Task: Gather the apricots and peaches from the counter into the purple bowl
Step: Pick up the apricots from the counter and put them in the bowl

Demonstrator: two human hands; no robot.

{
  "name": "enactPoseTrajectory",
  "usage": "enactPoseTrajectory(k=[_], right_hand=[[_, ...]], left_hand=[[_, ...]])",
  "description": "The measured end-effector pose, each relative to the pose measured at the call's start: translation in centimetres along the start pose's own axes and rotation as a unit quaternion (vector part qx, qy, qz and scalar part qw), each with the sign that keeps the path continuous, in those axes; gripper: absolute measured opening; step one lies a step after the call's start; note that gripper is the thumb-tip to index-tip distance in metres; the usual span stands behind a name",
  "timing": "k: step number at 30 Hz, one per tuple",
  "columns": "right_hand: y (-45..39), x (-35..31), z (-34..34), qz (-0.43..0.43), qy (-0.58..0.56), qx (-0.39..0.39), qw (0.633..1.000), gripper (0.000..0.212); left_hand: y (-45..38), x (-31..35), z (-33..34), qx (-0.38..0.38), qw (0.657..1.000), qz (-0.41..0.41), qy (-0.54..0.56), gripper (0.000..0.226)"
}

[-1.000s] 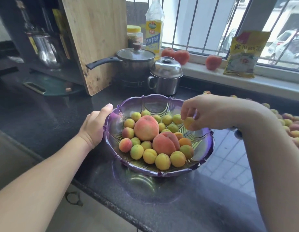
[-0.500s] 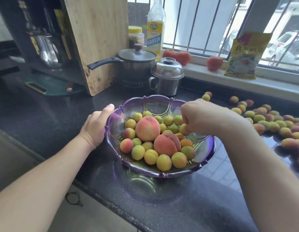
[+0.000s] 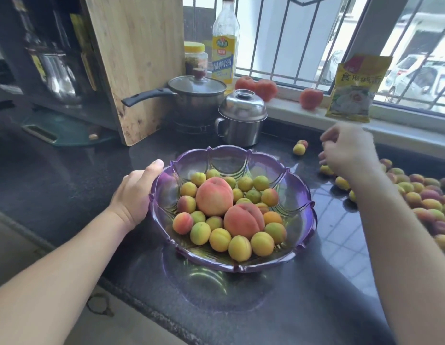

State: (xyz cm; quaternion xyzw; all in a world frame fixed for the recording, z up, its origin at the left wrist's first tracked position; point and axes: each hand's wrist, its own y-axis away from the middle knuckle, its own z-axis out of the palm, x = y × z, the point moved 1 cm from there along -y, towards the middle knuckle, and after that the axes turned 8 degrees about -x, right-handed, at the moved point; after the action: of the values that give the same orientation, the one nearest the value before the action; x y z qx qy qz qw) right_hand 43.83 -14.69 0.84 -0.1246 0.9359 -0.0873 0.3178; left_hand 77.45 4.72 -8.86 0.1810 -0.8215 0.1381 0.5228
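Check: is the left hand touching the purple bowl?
Touching. The head view shows the left hand gripping the purple bowl at its left rim, thumb over the edge.

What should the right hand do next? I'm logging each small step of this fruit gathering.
Probably lower the right hand onto one of the loose apricots just beneath its fingers and pinch it. The hand hovers over the counter with nothing visibly in it, many apricots lie there, and the left hand grips the purple bowl at its rim, ready to receive.
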Motion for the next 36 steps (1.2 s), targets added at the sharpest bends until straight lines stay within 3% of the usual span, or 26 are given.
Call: enactPoseTrajectory(k=[2,6,10,15,21,26,30,36], right_hand=[[-1.6,1.9,3.0,0.042,0.051,0.002,0.998,0.032],[-4.5,1.7,8.7,-0.024,0.154,-0.098,0.983,0.051],[-7.0,2.4,10.9,-0.026,0.217,-0.132,0.967,0.054],[-7.2,3.2,11.3,-0.011,0.164,-0.092,0.982,0.048],[-7.0,3.3,11.3,-0.053,0.122,-0.015,0.991,0.015],[-7.4,3.6,11.5,-0.064,0.139,-0.015,0.988,0.037],[-7.9,3.8,11.4,-0.041,0.125,-0.043,0.990,0.039],[-7.3,3.4,11.0,-0.026,0.076,-0.018,0.997,0.033]], left_hand=[[-0.2,-0.3,0.0,0.002,1.000,0.001,0.002,0.076],[0.2,0.3,0.1,0.017,1.000,0.009,-0.014,0.069],[0.3,0.6,0.1,0.022,1.000,-0.003,-0.017,0.070],[0.1,0.3,0.1,0.014,1.000,-0.003,-0.007,0.070],[-0.1,0.1,0.0,0.023,1.000,-0.007,-0.003,0.069],[-0.2,-0.1,-0.1,0.018,1.000,-0.010,0.005,0.070],[-0.1,0.0,0.0,0.022,1.000,-0.008,0.009,0.067],[-0.1,0.3,-0.1,0.025,1.000,-0.018,0.004,0.068]])
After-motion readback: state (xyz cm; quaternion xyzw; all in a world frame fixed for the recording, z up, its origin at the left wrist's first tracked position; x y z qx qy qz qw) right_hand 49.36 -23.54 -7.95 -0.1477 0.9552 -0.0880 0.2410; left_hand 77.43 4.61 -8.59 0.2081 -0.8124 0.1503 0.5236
